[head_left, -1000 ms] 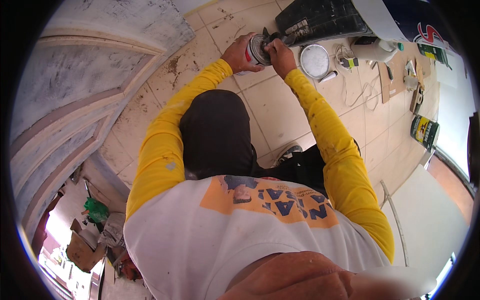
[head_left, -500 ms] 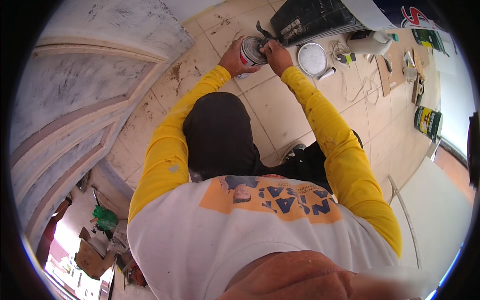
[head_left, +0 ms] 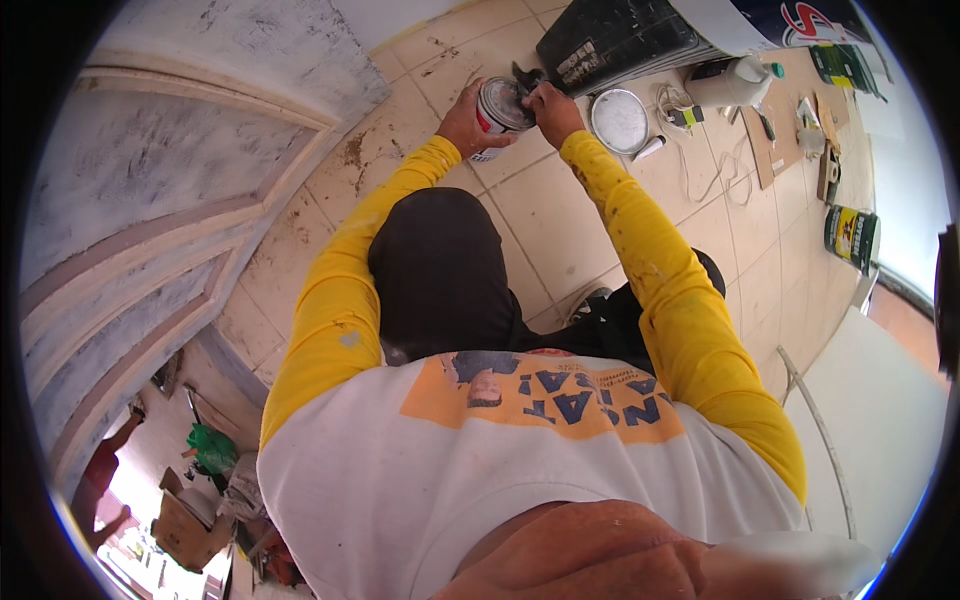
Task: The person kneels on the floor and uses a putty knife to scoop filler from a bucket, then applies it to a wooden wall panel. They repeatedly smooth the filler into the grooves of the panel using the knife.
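Out in front of me, my left hand (head_left: 463,125) is wrapped round the side of a round metal can (head_left: 500,105) with a grey lid and a white and red label. My right hand (head_left: 552,108) is closed on a black hand tool (head_left: 524,76) with a curved end, held against the can's top rim at its right side. My fingers cover much of the tool, so its exact kind is unclear. Just right of that hand lies a round pale lid or shallow tray (head_left: 620,122) on the floor.
A black bin (head_left: 600,50) stands beyond my right hand. Rightward are a translucent jug (head_left: 730,82), a white cord (head_left: 690,185), cardboard (head_left: 770,145) and a green tub (head_left: 852,238). A panelled door (head_left: 170,180) rises at left. Another person (head_left: 103,475) shows at lower left.
Both hands stay at the can, and the tool has shifted slightly at its rim. At lower left, more of the other person has come into view.
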Available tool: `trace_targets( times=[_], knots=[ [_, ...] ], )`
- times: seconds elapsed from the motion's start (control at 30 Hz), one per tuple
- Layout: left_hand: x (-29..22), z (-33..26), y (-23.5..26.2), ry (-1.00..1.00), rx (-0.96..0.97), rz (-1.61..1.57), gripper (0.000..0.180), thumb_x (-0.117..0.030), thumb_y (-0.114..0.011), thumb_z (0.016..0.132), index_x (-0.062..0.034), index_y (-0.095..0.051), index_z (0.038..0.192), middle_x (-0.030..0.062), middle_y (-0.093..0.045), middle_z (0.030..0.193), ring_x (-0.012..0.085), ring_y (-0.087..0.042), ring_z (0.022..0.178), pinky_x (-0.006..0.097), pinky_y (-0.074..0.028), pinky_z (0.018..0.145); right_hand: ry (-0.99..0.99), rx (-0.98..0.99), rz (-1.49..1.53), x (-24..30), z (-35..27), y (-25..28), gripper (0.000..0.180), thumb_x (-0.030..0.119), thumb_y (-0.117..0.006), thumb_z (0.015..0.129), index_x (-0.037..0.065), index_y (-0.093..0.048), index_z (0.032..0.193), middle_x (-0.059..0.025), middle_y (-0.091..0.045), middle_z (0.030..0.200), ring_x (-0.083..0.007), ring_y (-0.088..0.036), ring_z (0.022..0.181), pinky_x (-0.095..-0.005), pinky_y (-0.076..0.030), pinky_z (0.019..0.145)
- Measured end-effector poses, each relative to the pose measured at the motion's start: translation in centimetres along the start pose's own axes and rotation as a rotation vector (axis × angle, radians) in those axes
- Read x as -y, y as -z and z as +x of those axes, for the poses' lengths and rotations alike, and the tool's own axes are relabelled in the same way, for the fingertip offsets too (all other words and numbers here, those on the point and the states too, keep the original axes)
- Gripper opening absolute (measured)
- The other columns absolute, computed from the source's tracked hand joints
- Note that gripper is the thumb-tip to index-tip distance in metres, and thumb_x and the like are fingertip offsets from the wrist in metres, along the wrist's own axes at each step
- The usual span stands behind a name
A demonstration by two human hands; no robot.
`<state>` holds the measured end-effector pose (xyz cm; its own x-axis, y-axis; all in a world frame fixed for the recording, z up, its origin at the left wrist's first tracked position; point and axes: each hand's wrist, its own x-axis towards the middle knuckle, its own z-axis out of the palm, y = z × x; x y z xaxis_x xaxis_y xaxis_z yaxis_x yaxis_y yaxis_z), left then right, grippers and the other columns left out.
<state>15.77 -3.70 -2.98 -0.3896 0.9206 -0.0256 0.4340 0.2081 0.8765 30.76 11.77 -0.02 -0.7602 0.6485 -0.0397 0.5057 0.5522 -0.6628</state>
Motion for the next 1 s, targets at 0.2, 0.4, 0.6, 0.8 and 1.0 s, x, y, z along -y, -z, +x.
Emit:
trace_targets(
  times=[0.2,0.4,0.6,0.8,1.0],
  knots=[
    [-1.2,0.6,0.7,-0.029,0.075,-0.088,0.125,-0.049,-0.094,0.059,0.0016,-0.027,0.152,0.0252,-0.043,0.147,0.0368,-0.047,0.135,0.039,-0.038,0.115,-0.117,-0.037,0.032,-0.2,2.3,0.5,0.031,0.033,-0.062,0.097,0.002,-0.063,0.100,-0.0258,-0.068,0.100,-0.0421,-0.066,0.098,-0.0493,-0.051,0.083],
    [-1.5,1.9,1.0,-0.069,0.176,0.041,0.122,-0.049,-0.092,0.060,-0.0016,-0.028,0.152,0.0261,-0.045,0.145,0.0385,-0.050,0.131,0.040,-0.042,0.112,0.170,0.139,0.053,3.1,0.2,0.9,0.024,0.033,-0.062,0.097,0.010,-0.061,0.105,-0.0166,-0.069,0.102,-0.0390,-0.066,0.098,-0.0461,-0.051,0.082],
    [-1.2,0.0,0.4,0.008,0.046,0.007,0.122,-0.045,-0.093,0.060,0.0003,-0.026,0.152,0.0243,-0.043,0.148,0.0365,-0.047,0.135,0.039,-0.039,0.114,0.017,0.031,-0.209,5.2,1.1,-1.4,0.027,0.036,-0.051,0.101,0.010,-0.057,0.107,-0.0195,-0.071,0.099,-0.0401,-0.069,0.094,-0.0495,-0.052,0.081],
    [-0.5,-0.2,-0.2,0.004,0.041,-0.033,0.122,-0.039,-0.096,0.060,0.0014,-0.026,0.152,0.0222,-0.042,0.148,0.0337,-0.045,0.137,0.039,-0.036,0.116,-0.203,-0.003,-0.197,3.6,3.8,-1.3,0.029,0.036,-0.052,0.100,0.012,-0.059,0.114,-0.0227,-0.071,0.100,-0.0415,-0.068,0.096,-0.0501,-0.053,0.082],
    [0.7,-0.2,-0.1,-0.025,0.038,-0.137,0.122,-0.036,-0.097,0.058,-0.0017,-0.027,0.152,0.0205,-0.046,0.144,0.0322,-0.047,0.134,0.038,-0.039,0.114,0.191,0.198,-0.112,2.9,-1.2,0.0,0.019,0.032,-0.061,0.096,0.016,-0.063,0.107,-0.0188,-0.071,0.098,-0.0406,-0.067,0.096,-0.0485,-0.051,0.084]
  ],
)
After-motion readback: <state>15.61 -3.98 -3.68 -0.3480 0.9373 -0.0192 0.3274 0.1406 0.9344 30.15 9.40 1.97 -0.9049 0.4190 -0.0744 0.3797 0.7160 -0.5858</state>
